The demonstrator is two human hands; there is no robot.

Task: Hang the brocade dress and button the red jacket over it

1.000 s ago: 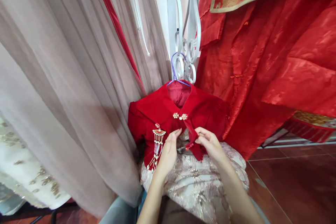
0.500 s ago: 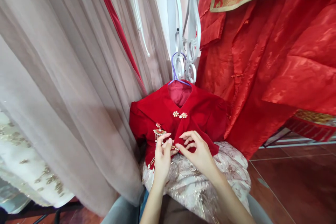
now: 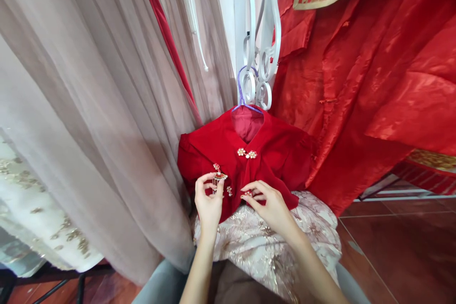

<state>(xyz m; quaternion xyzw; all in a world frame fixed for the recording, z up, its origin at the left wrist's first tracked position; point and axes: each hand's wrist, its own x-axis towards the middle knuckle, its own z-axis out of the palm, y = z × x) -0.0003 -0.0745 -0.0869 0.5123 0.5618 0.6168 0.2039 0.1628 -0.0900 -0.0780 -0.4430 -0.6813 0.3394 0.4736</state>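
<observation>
A red velvet jacket (image 3: 281, 171) lies in front of me on a purple hanger (image 3: 240, 88). A flower clasp (image 3: 246, 153) joins its front below the neck. Lower down, one half of another clasp (image 3: 229, 191) sits on the jacket's left part, apart from the flower-shaped half (image 3: 248, 194) at my right fingertips. My right hand (image 3: 272, 206) is closed, pinching that half at the jacket's front edge. My left hand (image 3: 208, 202) is closed around the beaded tassels of a fan-shaped brooch (image 3: 220, 176) on the jacket. The fingers partly cover the tassels.
Under the jacket, a pale shiny patterned fabric (image 3: 285, 247) covers my lap. Beige curtains (image 3: 117, 128) hang at left, beside a white embroidered cloth (image 3: 42, 218). A white scrolled metal frame (image 3: 264, 64) stands behind. Red satin garments (image 3: 349, 104) hang at right above the tiled floor (image 3: 402, 251).
My left hand has moved left, from beside my right hand to the fan brooch's tassels. The lower clasp's two halves now show apart. My right hand stays at the front edge.
</observation>
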